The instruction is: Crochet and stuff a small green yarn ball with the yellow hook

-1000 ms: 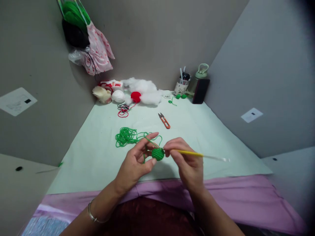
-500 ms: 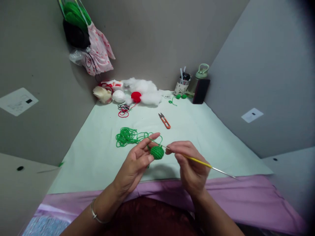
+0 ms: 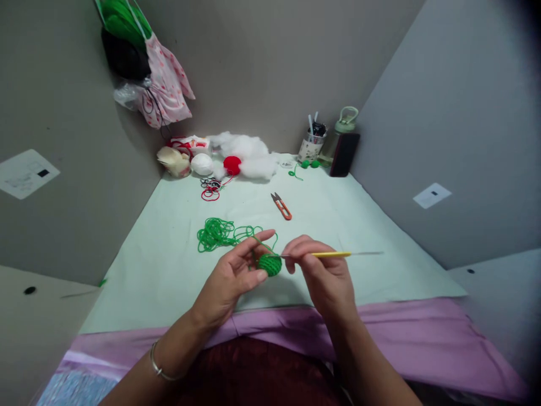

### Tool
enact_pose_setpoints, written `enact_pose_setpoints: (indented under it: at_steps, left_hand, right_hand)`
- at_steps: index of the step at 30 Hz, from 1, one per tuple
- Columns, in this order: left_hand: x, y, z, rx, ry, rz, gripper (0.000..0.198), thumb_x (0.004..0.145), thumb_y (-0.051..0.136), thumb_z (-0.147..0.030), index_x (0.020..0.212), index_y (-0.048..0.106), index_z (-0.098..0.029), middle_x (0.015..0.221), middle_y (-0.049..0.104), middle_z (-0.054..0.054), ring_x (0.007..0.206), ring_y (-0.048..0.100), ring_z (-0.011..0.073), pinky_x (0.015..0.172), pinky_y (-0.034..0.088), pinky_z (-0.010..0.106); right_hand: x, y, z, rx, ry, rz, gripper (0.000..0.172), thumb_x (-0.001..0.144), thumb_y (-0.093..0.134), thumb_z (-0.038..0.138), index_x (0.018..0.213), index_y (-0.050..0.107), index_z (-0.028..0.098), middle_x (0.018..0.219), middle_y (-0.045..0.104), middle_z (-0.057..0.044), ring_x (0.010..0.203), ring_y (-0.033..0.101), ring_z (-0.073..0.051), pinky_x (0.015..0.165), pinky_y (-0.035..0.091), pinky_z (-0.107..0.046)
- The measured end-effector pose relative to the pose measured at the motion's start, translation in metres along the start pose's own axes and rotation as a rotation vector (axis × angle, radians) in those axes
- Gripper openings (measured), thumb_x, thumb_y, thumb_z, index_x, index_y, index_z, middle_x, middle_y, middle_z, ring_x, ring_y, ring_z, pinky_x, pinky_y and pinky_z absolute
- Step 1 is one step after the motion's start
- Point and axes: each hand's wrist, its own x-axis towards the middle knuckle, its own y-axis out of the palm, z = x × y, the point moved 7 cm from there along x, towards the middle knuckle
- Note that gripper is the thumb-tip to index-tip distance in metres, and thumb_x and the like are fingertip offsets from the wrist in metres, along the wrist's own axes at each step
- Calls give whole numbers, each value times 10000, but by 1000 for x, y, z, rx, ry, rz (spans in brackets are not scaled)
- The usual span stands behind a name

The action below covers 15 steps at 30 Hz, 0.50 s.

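A small round green crocheted piece (image 3: 270, 265) is pinched by my left hand (image 3: 230, 273), thumb in front, with green yarn running over the raised index finger. My right hand (image 3: 323, 270) grips a crochet hook (image 3: 332, 254) by its yellow handle. The hook lies nearly level, its metal tip at the upper edge of the crocheted piece; whether it is inside a stitch I cannot tell. Loose green yarn (image 3: 215, 234) lies in a tangled heap on the table beyond my left hand and leads toward it.
Orange thread snips (image 3: 282, 207) lie beyond my hands. Along the back are white stuffing (image 3: 249, 155), a red yarn ball (image 3: 232, 165), a white yarn ball (image 3: 202, 164), a pen cup (image 3: 310, 148), a phone (image 3: 345, 155) and a green bottle (image 3: 347, 121). Grey partitions enclose the sides.
The crochet hook has swung from a slant to nearly level, its rear end rising, and its tip has come down to the crocheted piece. My left hand keeps its hold.
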Motion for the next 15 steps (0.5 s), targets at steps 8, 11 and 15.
enact_pose_setpoints:
  at_steps: [8,11,15]
  left_hand:
    - [-4,7,-4,53,28,53,632,844,855,-202,1431,683,-362,1120,629,36,1076,681,217,972,586,359]
    - [-7,11,-8,82,33,60,612,857,840,-204,1424,681,-369,1086,622,30,1029,670,199,927,613,359]
    - [-9,4,-11,246,48,6,585,838,836,-168,1392,713,-310,1096,664,44,1071,654,195,1036,560,360]
  right_hand:
    - [-1,-3,-4,-152,-7,30,144,1002,702,319,1012,844,293,987,807,-55,836,691,-184,737,566,-330]
    - [1,-3,-6,-43,39,33,130,999,710,325,995,833,281,966,804,-44,737,651,-146,662,531,-289]
    - [3,-3,-9,27,99,-3,156,961,754,383,926,812,242,883,795,-49,701,643,-153,609,526,-284]
